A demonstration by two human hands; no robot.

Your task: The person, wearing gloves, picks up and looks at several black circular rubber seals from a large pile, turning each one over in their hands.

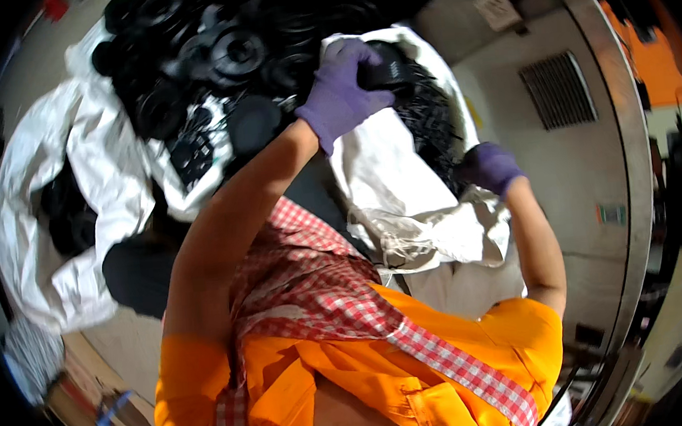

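My left hand (344,84), in a purple glove, is closed round a black round plastic part (387,71) at the far end of a white woven sack (381,166). Thin black strips (427,118) fill the sack's open mouth, just beyond that part. At the right side of the same sack, my right hand (491,167), gloved in purple too, is curled beside the strips and the rim. Its fingertips are in shadow, so what it grips cannot be made out.
Black ring-shaped parts (236,53) are heaped at the far left. Another white sack (81,273) with black parts inside stands at the left. A pale metal wall (570,171) with a dark vent grille (559,90) rises on the right.
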